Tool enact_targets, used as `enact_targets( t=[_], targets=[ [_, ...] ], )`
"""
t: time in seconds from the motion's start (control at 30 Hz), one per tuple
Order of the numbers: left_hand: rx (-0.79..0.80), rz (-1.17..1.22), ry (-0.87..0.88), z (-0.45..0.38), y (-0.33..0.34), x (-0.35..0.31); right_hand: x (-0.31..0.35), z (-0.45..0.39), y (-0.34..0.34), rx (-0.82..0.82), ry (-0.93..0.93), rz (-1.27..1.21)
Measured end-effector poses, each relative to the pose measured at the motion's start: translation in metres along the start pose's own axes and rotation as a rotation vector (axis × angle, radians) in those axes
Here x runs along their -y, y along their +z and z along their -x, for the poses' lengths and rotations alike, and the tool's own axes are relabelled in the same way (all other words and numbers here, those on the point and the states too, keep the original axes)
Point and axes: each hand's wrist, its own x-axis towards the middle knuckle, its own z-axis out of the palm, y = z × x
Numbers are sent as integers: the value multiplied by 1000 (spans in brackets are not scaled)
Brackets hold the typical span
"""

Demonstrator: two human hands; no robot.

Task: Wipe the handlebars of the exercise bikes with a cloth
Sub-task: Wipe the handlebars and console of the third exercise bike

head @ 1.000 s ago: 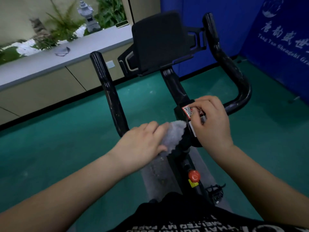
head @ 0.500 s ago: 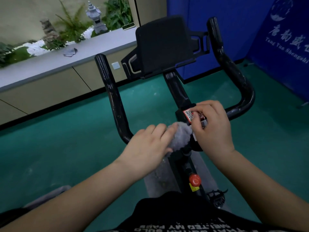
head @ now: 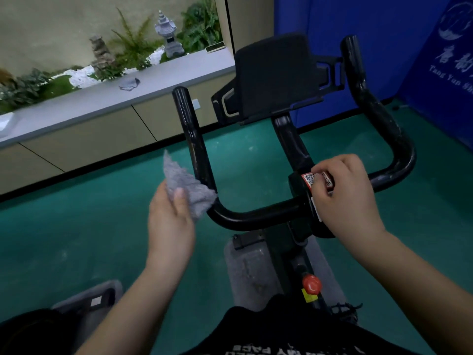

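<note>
- A green floor point(head: 76, 226) runs to a long grey ledge point(head: 76, 106) on the left, where plants point(head: 133, 47), a small stone lantern point(head: 167, 34) and a folded rag point(head: 130, 84) sit; a blue wall point(head: 320, 19) closes the right.
- The left hand point(head: 170, 221) pinches a grey cloth point(head: 188, 190) between thumb and fingers, touching the bend of the left handlebar point(head: 194, 149).
- A black screen point(head: 276, 75) stands over the middle post.
- The right hand point(head: 343, 196) rests, fingers curled, on the centre clamp, half covering a red sticker point(head: 308, 179).
- A red knob point(head: 311, 285) is below; the saddle is cut off.
</note>
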Motion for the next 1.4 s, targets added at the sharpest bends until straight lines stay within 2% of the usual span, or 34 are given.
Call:
enact_targets(
  t=[0.1, 0.2, 0.4, 0.5, 0.63, 0.73, 0.83, 1.03, 1.13, 1.27, 1.4],
  targets=[
    [161, 29, -111, 14, 37, 0, -1, 0, 4, -25, -21, 12],
    [154, 45, -223, -5, 53, -10, -3, 1, 6, -55, -21, 8],
    [219, -91, -277, -89, 54, -24, -4, 2, 7, -57, -28, -1],
    [206, -66, -297, -103, 52, -31, -4, 3, 6, -53, -32, -3],
    [211, -39, -214, -26, 45, -16, -5, 5, 7, -68, -56, 11],
    [219, 25, -265, 4, 45, -16, -4, 4, 8, -62, -50, 18],
    [226, -53, -328, -26, 50, -20, -2, 3, 8, -69, -59, 38],
    [240, -196, -209, -123, 56, -32, 1, 3, 10, -51, -44, 96],
    [174, -58, -144, -155, 49, -36, 3, 3, 8, -43, -24, 112],
    [121, 146, -123, -151, 50, -19, 4, 4, 8, -36, -17, 139],
    [253, 183, -197, -121, 50, -1, 7, 4, 9, -49, -17, 158]
  ],
)
